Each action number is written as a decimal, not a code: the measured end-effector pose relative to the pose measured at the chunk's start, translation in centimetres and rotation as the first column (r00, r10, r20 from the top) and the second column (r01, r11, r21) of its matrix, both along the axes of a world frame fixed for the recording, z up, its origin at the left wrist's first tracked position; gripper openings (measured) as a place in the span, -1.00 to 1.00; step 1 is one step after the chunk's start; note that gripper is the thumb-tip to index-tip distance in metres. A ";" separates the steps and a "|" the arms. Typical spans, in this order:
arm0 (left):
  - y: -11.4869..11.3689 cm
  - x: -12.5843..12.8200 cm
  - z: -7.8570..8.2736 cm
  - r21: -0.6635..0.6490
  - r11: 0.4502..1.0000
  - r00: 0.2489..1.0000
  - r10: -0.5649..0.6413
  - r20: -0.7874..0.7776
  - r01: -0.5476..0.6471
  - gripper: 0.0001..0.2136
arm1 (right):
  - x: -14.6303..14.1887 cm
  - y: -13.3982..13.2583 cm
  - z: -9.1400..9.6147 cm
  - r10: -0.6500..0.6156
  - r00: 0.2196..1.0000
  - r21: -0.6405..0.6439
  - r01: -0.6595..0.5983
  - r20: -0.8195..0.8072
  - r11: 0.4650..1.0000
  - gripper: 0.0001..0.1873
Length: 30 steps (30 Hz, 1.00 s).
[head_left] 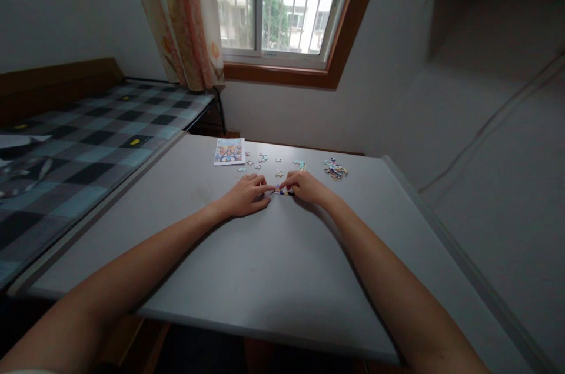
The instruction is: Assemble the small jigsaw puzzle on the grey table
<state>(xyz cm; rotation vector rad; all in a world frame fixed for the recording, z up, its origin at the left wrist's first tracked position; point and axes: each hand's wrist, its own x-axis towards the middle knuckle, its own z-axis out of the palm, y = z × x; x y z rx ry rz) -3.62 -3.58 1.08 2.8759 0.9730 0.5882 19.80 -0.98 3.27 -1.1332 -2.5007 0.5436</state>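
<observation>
A small strip of joined jigsaw puzzle pieces (283, 192), dark and yellow in places, lies flat on the table between my hands. My left hand (248, 195) rests at its left end, fingers spread, with the index fingertip touching the pieces. From the right, my right hand (306, 187) bends over the strip. Its index finger points down onto the pieces and the other fingers are curled in at the right end, partly hiding it. Loose puzzle pieces (263, 157) are scattered just beyond my hands, and a few joined light-blue pieces (302, 164) lie behind my right hand.
A printed picture sheet (229, 152) lies at the back left of the white table (265, 280). A heap of puzzle pieces (336, 169) sits at the back right. A checked bed (88, 150) adjoins the left side; a wall and window (282, 3) stand behind.
</observation>
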 end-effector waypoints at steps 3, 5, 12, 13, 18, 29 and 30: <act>0.0 0.0 0.0 0.003 1.000 1.000 0.002 -0.006 -0.002 -0.66 | -0.1 -0.1 0.0 0.000 1.000 -0.005 0.000 0.005 1.000 -0.51; 0.0 0.0 -0.1 0.011 1.000 1.000 0.000 -0.010 0.000 -0.66 | -0.1 -0.1 -0.1 -0.002 1.000 -0.004 0.002 0.006 1.000 -0.51; -0.2 0.1 0.2 0.015 1.000 0.999 0.003 -0.032 -0.002 -0.63 | -0.7 -0.3 -1.1 -0.011 1.000 0.053 0.011 0.000 0.999 -0.58; -0.2 0.1 0.2 0.013 1.000 1.000 0.002 -0.029 -0.001 -0.63 | -0.8 -0.3 -1.2 -0.009 1.000 0.056 0.010 -0.007 0.998 -0.59; -0.1 0.0 0.1 -0.001 1.000 1.000 0.010 -0.015 -0.010 -0.65 | 0.5 0.5 -1.1 -0.071 0.989 0.109 0.086 -0.133 0.990 -0.60; -0.2 0.1 0.2 -0.013 1.000 1.000 -0.009 0.007 0.009 -0.65 | 3.2 0.9 -2.7 -0.456 0.880 0.247 0.475 -0.135 0.844 -0.73; -0.2 0.1 0.2 -0.007 1.000 1.000 -0.011 0.002 0.011 -0.65 | 3.0 0.8 -2.8 -0.463 0.878 0.241 0.479 -0.122 0.844 -0.73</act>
